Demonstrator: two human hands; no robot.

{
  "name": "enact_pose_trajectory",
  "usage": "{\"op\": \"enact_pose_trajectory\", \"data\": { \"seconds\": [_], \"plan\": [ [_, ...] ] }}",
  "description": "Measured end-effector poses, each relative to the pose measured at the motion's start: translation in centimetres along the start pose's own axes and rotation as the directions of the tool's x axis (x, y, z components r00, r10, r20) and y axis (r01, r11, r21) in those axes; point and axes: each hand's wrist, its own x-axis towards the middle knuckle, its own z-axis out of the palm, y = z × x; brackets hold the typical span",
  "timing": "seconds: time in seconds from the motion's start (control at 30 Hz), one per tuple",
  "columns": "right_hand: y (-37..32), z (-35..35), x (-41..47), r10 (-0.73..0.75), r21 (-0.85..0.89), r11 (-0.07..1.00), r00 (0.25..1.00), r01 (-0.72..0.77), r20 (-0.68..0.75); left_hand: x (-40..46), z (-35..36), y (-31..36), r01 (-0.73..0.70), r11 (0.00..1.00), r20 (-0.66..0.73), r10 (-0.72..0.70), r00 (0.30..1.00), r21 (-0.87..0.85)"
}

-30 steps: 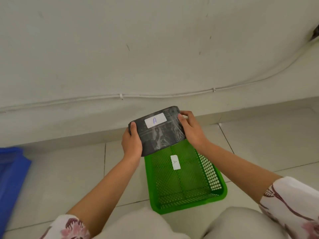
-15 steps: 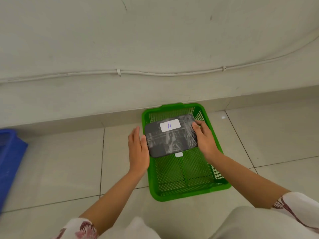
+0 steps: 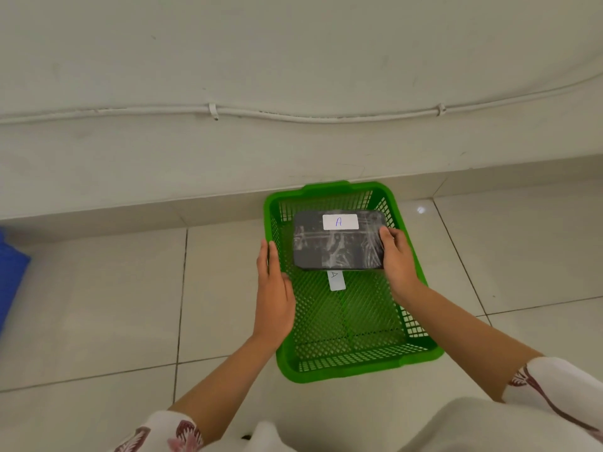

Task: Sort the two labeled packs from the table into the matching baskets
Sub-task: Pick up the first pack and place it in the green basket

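The pack (image 3: 337,241), dark, plastic-wrapped and marked "A" on a white label (image 3: 340,221), now lies in the upper half of the green basket (image 3: 342,370) at frame centre. 1 second ago both hands held it up in the air above the basket's far end; half a second ago it was coming down inside the rim. Now it sits low on or just over the mesh floor, covering the top of the basket's own "A" tag (image 3: 336,280). Whether it fully rests on the mesh I cannot tell.

The left hand (image 3: 274,291) has let go. Its fingers are straight and pressed together, flat along the outside of the basket's left wall, touching or just beside the rim, and apart from the pack. The right hand (image 3: 396,256) is still at the pack's right edge, thumb on top and fingers curled under or beside it, in a light pinch on that edge.

So the letters match and this pack looks as good as placed: only the right hand's release is left. That would make 1 of 2 packs sorted. The second pack is not in view. A blue basket (image 3: 9,282) shows at the left edge of the frame, its label unseen; it is likely the other target. The floor tiles around the green basket hold nothing else.
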Motion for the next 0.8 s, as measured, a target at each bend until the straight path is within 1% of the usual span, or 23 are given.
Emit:
{"op": "enact_pose_trajectory", "data": {
  "seconds": [0.1, 0.27, 0.37, 0.43, 0.67, 0.73, 0.8],
  "plan": [
    [-0.1, 0.8, 0.8, 0.001, -0.032, 1.000, 1.000, -0.001, 0.014, 0.1, 0.0, 0.1, 0.013, 1.000, -0.005, -0.013, 1.000, 0.003],
    [0.1, 2.9, 2.0, -0.053, -0.117, 0.991, 0.997, 0.059, 0.055, 0.1, 0.0, 0.1, -0.006, 1.000, -0.025, 0.006, 1.000, 0.012],
    [0.3, 3.9, 2.5, -0.098, -0.193, 0.975, 0.994, 0.106, 0.049, 0.1, -0.1, 0.3, 0.005, 1.000, -0.019, -0.005, 1.000, 0.024],
    [0.4, 4.4, 2.9, -0.106, -0.227, 0.968, 0.994, 0.111, 0.033, 0.0, -0.2, 0.4, 0.021, 0.999, -0.008, -0.021, 1.000, 0.032],
    [0.3, 5.2, 3.8, -0.065, -0.196, 0.978, 0.998, 0.064, 0.003, 0.0, -0.1, 0.3, 0.041, 0.999, 0.001, -0.041, 0.999, 0.028],
    [0.5, 5.0, 3.6, -0.084, -0.179, 0.980, 0.996, 0.089, 0.038, 0.0, 0.0, 0.2, 0.044, 0.999, -0.003, -0.044, 0.999, 0.028],
    [0.9, 4.7, 3.2, -0.157, -0.189, 0.966, 0.982, 0.174, 0.103, 0.0, 0.1, 0.1, 0.043, 0.999, -0.011, -0.043, 0.999, 0.030]
  ]
}}
